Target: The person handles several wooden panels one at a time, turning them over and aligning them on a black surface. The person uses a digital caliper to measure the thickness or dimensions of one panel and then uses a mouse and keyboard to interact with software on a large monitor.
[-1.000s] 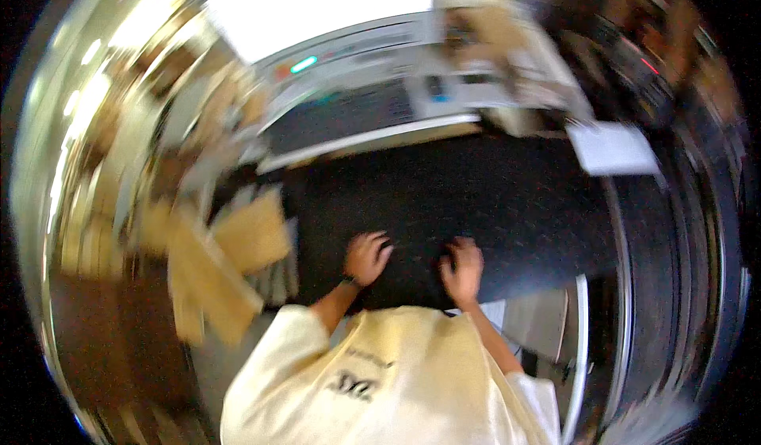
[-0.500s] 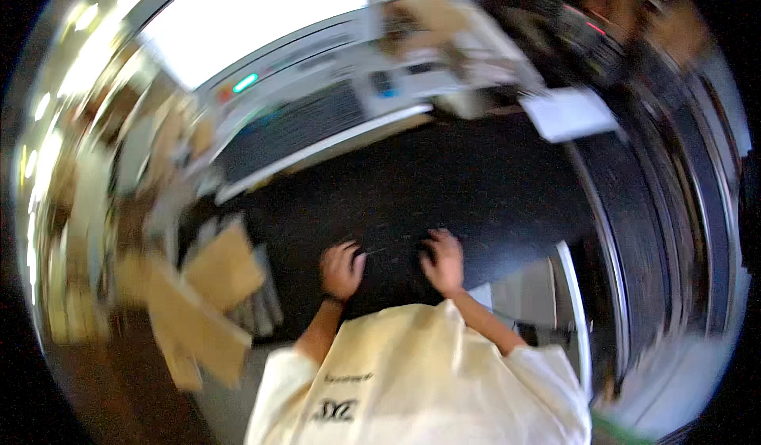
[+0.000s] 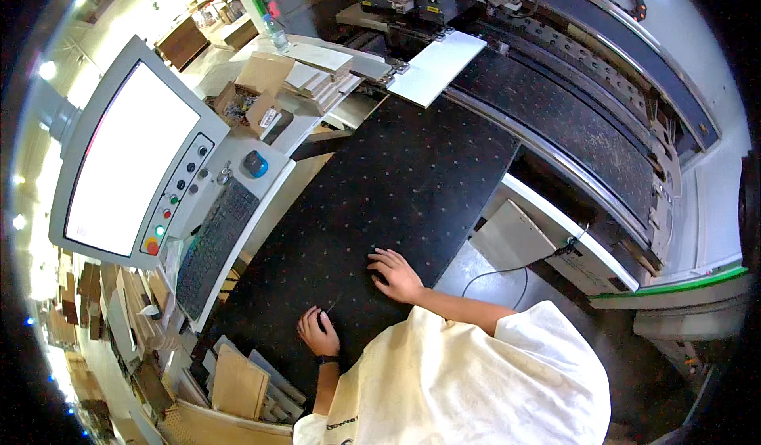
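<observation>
Both my hands rest palm down on a black work table (image 3: 396,179) dotted with small light points. My left hand (image 3: 320,335), with a dark band on the wrist, lies near the table's front left part, its fingers stretched and slightly curled. Farther right and forward, my right hand (image 3: 396,277) has its fingers apart on the same surface. Neither hand holds anything. A flat white panel (image 3: 438,67) lies at the table's far end, by the machine's metal clamps.
Left stands a control console with a bright screen (image 3: 131,163), a keyboard (image 3: 216,244) and a blue-and-black mouse (image 3: 255,164). Behind it sits an open cardboard box (image 3: 244,110). Offcut boards (image 3: 239,381) stand at lower left. A machine bed with rails (image 3: 571,104) stretches along the right.
My view has swung round to the right and is sharper now. Both hands stay flat on the table, the right one now farther forward of the left in view.
</observation>
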A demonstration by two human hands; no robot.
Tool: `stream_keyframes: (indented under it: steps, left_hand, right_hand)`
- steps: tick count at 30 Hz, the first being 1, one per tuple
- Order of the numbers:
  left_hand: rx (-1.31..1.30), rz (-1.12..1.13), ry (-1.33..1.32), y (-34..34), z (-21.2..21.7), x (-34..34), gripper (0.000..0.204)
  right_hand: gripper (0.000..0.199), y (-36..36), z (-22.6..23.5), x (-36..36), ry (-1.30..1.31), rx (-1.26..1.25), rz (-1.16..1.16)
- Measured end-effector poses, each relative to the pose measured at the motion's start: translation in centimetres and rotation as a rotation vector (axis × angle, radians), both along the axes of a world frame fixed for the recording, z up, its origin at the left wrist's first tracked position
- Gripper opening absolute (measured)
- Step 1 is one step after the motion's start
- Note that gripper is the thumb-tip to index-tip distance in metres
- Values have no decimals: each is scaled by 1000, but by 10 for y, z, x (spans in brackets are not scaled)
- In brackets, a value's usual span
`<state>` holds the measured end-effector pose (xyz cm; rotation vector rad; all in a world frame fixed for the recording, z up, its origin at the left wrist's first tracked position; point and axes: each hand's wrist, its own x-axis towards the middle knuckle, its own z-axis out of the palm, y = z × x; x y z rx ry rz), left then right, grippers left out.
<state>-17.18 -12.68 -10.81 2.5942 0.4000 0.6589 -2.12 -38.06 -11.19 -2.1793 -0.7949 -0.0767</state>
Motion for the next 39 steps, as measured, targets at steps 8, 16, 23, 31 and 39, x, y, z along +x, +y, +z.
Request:
stream_keyframes:
  steps: [8,16,23,31,39]
  left_hand:
    - [-4,-2,-48,0,-9,1,25]
    - [3,16,-67,-1,-6,1,24]
    - [10,35,-63,-3,-2,1,22]
    - [39,48,-73,-2,-3,0,21]
    - [33,44,-64,-2,-2,0,20]
  right_hand:
    - [28,-1,-4,3,-4,25,9]
    - [25,-2,-1,3,-23,9,1]
    - [25,0,-1,4,-5,8,-2]
    - [25,1,0,4,-14,-9,-7]
    - [26,1,-4,4,-18,2,-9]
